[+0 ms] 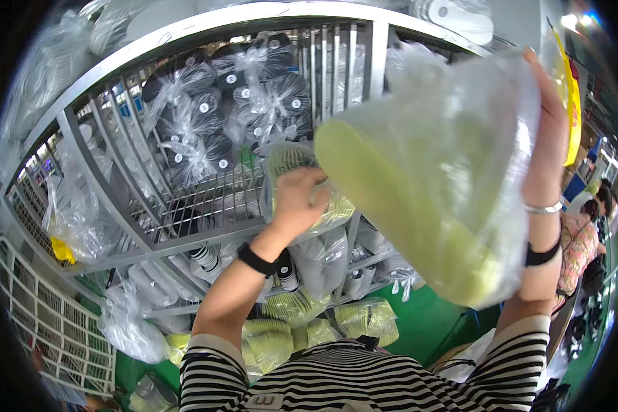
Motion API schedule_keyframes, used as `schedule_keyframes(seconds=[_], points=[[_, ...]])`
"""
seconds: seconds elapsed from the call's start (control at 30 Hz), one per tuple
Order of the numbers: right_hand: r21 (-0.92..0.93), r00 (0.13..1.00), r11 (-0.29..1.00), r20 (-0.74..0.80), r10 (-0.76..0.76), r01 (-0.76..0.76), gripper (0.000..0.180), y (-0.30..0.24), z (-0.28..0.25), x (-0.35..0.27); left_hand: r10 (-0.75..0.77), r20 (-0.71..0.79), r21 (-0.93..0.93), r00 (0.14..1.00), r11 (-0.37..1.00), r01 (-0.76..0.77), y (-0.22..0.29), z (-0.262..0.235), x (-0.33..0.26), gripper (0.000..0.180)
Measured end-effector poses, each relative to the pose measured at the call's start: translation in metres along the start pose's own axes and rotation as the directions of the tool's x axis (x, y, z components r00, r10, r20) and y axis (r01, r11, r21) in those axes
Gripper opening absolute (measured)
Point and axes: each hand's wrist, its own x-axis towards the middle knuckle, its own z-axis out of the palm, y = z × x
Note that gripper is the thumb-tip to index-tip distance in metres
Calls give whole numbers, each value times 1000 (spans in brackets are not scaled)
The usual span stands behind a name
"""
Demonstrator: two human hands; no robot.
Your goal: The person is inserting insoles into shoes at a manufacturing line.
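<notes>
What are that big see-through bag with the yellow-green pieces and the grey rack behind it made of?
The big clear bag looks like thin glossy plastic film: it crinkles and shines. The yellow-green pieces inside look matte, perhaps foam or rubber; hard to tell. The grey rack seems painted metal, with rigid bars and a wire grid.

I see a thin, glossy, crinkled clear plastic bag (446, 172) over matt yellow-green foam soles (391, 206), against a grey painted metal rack (206, 206).

A large clear plastic bag of pale yellow-green shoe soles (426, 185) is hanging tilted, raised before the grey metal rack's (206, 220) shelf edge.
</notes>
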Motion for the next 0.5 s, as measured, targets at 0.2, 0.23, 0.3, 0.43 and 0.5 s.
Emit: schedule_keyframes(seconds=[0.2, 0.23, 0.3, 0.43, 0.5], points=[[-531, 666, 422, 451, -594, 735, 27, 53, 20, 22, -538, -185, -790, 822, 580, 202, 21, -14, 22, 33], [-300, 741, 678, 267, -616, 671, 17, 63, 50, 31, -542, -156, -797, 826, 563, 219, 13, -18, 47, 34], [-276, 968, 928, 99, -231, 250, 22, 43, 71, 1, -534, -69, -828, 843, 501, 250, 12, -19, 16, 37], [-94, 875, 885, 231, -426, 456, 24, 63, 86, -3, -534, 45, -854, 844, 418, 310, 2, -31, 11, 42], [-175, 812, 810, 315, -492, 559, 23, 71, 80, 0, -535, 125, -863, 836, 356, 357, -27, -45, -4, 45]])
